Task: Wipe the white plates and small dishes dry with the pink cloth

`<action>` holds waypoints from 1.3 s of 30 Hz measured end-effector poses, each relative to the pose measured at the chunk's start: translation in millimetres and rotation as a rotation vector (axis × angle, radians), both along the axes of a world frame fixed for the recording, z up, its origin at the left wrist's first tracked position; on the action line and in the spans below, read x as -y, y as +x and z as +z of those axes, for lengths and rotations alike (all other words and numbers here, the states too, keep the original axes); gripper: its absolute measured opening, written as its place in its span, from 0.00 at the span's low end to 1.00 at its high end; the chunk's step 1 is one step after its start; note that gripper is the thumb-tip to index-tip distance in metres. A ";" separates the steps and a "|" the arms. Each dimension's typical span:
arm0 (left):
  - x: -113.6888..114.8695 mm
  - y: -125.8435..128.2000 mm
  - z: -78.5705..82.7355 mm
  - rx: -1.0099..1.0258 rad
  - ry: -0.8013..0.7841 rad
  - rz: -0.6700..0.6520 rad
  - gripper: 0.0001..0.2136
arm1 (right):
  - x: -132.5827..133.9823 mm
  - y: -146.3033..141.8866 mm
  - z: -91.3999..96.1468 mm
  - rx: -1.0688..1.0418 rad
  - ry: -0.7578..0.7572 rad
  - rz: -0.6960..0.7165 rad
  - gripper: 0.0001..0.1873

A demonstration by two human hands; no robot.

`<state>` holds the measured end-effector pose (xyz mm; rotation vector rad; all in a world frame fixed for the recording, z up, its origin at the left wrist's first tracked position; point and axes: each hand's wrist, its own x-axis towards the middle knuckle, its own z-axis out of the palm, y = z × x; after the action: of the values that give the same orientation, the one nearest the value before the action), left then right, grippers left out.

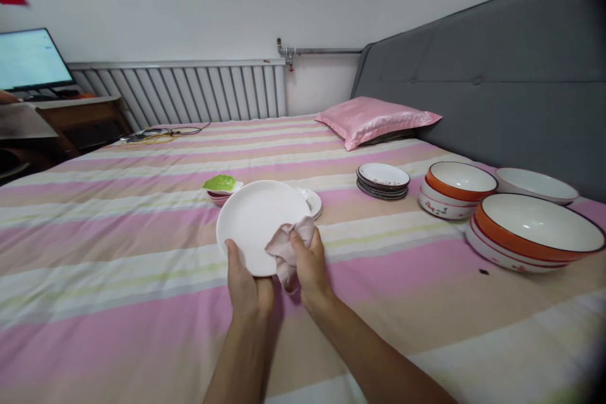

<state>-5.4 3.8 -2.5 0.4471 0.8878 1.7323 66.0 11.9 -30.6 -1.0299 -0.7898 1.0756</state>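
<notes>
A round white plate (255, 218) is held up over the bed, tilted toward me. My left hand (246, 284) grips its lower left edge, thumb on the face and fingers underneath. In my right hand (307, 265) is a bunched pale pink cloth (285, 249), pressed against the plate's lower right part. Behind the plate, partly hidden by it, lies a small stack of white dishes (313, 202). Just past its upper left edge sit small leaf-shaped bowls, a green one (220, 184) on top.
To the right stand a stack of small dark-rimmed plates (383, 177), orange-and-white bowls (459, 183), larger stacked bowls (534, 233) and a wide white bowl (537, 183). A pink pillow (376, 118) lies by the grey headboard (487, 63). Cables (161, 134) lie on the far left of the striped sheet (118, 252).
</notes>
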 end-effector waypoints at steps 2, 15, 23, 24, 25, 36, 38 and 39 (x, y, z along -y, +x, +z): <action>1.7 -3.1 4.3 0.010 0.056 -0.023 0.19 | -4.7 8.4 4.1 -0.168 -0.035 0.004 0.17; 1.8 -28.8 10.3 -0.163 -0.232 -0.352 0.21 | -19.6 77.3 16.1 -0.067 -0.097 0.253 0.14; 4.5 -39.9 13.5 -0.139 -0.343 -0.539 0.20 | -16.9 84.3 16.6 -0.027 -0.086 0.513 0.13; 4.0 -39.4 11.2 -0.159 -0.356 -0.539 0.19 | -16.7 84.3 16.2 -0.020 -0.096 0.508 0.13; 3.1 -38.5 8.5 -0.180 -0.375 -0.527 0.19 | -16.9 84.2 15.5 -0.008 -0.102 0.493 0.13; -2.4 -26.4 -1.0 -0.096 -0.349 -0.397 0.17 | -21.3 78.9 10.7 0.038 -0.121 0.317 0.17; -3.3 -25.0 -0.5 -0.064 -0.339 -0.361 0.17 | -21.4 77.6 10.2 0.063 -0.131 0.298 0.17; -4.0 -24.8 -0.8 -0.054 -0.332 -0.345 0.17 | -21.7 77.0 9.3 0.082 -0.126 0.290 0.18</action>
<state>-30.2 7.8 -3.2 0.3988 1.0481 1.2368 143.0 33.6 -21.3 -1.0931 -0.9680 1.3508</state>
